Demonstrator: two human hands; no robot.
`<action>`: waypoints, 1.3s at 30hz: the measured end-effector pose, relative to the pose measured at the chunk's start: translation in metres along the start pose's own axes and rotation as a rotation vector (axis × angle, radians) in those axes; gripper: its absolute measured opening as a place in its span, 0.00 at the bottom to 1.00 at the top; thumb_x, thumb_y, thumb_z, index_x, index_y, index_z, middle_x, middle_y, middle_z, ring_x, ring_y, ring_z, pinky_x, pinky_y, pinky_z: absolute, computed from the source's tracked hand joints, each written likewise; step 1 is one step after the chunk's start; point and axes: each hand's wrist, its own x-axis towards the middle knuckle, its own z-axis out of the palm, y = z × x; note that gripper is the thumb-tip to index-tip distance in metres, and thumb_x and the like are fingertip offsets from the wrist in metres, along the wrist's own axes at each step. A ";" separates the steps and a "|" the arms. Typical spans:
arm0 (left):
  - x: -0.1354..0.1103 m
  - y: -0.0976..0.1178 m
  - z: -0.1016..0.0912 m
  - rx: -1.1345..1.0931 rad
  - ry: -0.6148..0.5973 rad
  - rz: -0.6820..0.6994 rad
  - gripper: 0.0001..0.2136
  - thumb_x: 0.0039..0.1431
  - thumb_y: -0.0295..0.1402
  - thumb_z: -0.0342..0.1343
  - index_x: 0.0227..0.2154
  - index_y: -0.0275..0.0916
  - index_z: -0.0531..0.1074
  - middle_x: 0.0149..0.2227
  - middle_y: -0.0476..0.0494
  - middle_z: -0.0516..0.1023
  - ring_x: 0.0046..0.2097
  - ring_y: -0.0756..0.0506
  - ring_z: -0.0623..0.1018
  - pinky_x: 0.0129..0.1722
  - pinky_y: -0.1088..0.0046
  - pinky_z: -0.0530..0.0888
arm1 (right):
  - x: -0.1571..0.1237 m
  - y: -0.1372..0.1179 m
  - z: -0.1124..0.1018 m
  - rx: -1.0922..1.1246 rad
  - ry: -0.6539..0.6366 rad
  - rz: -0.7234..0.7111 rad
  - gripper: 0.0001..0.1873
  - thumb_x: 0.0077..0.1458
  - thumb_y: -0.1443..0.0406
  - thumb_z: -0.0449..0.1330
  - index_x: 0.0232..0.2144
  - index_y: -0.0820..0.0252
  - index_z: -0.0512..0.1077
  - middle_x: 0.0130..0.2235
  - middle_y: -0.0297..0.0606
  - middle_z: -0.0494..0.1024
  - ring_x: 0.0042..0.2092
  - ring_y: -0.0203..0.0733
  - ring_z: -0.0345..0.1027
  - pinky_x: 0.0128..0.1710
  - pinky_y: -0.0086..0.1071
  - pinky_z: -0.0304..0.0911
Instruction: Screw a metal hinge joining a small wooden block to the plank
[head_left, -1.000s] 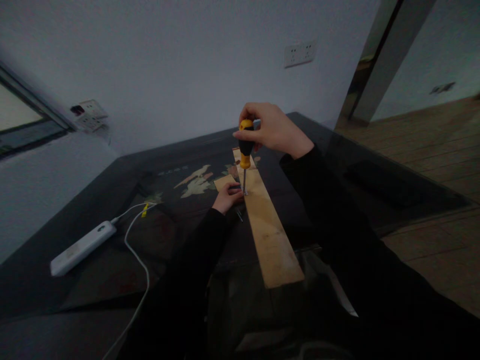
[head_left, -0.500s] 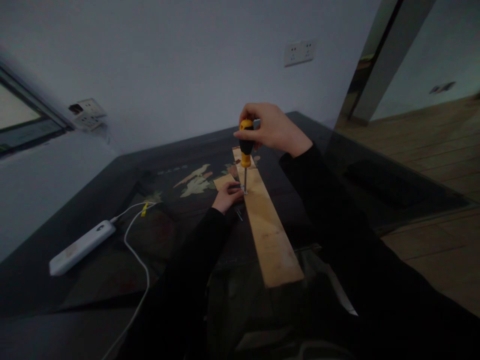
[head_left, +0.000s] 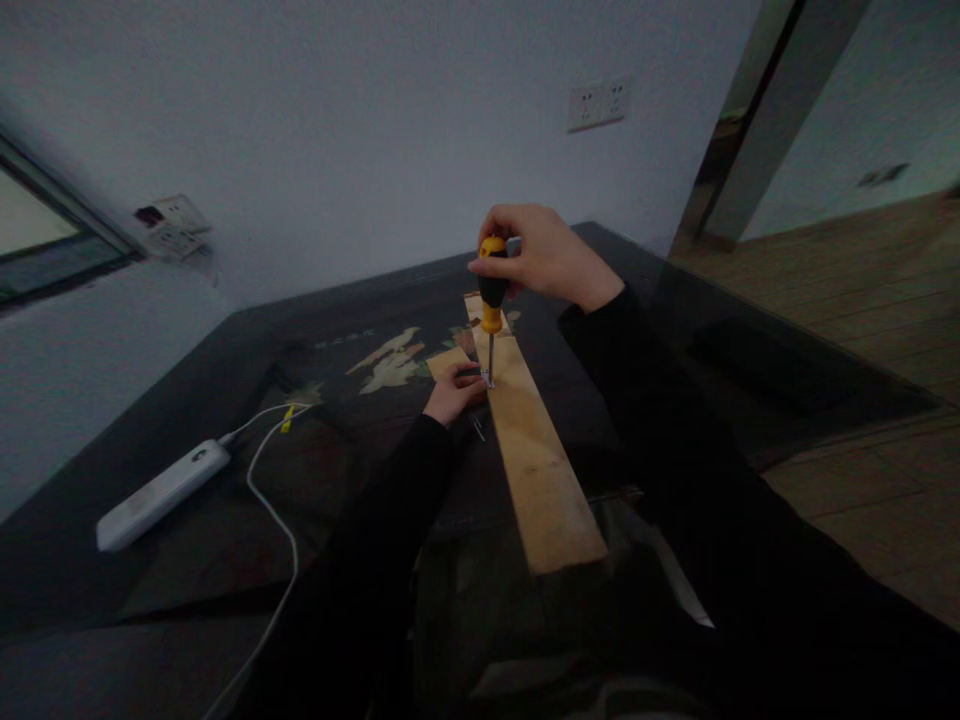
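Observation:
My right hand [head_left: 541, 258] is wrapped round the yellow and black handle of a screwdriver [head_left: 492, 318], held upright. The screwdriver's shaft runs down to a small metal piece [head_left: 490, 384] at the left edge of a long wooden board [head_left: 541, 470]. My left hand [head_left: 450, 394] lies low beside that edge, its fingers pinched at the metal piece, whose exact shape is too small to make out. Behind the left hand, a shorter piece of wood [head_left: 448, 361] sticks out to the left. Thin metal screws [head_left: 478, 429] lie just below the left fingers.
On the dark table [head_left: 300, 330] at left lies a white power strip [head_left: 165, 495] with a cable [head_left: 259, 480] trailing toward me. The board's near end juts past the table's front edge. Wall sockets [head_left: 598, 104] sit on the wall behind.
Almost nothing differs; both hands, the screwdriver and the board hold the same places. The view has shifted very slightly.

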 end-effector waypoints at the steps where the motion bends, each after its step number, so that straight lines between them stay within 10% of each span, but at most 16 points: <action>1: 0.000 0.000 0.000 0.000 0.001 -0.002 0.18 0.47 0.22 0.64 0.41 0.35 0.66 0.33 0.45 0.77 0.31 0.49 0.79 0.41 0.65 0.76 | 0.000 0.000 0.000 0.001 0.000 0.004 0.12 0.48 0.61 0.64 0.31 0.62 0.67 0.38 0.39 0.70 0.36 0.37 0.63 0.30 0.29 0.61; 39: 0.002 -0.003 -0.002 -0.002 -0.014 0.031 0.18 0.46 0.22 0.63 0.40 0.36 0.67 0.32 0.45 0.78 0.32 0.50 0.78 0.42 0.68 0.74 | -0.006 -0.004 -0.012 0.178 -0.276 -0.021 0.17 0.49 0.66 0.62 0.44 0.59 0.70 0.36 0.34 0.72 0.28 0.29 0.63 0.26 0.25 0.60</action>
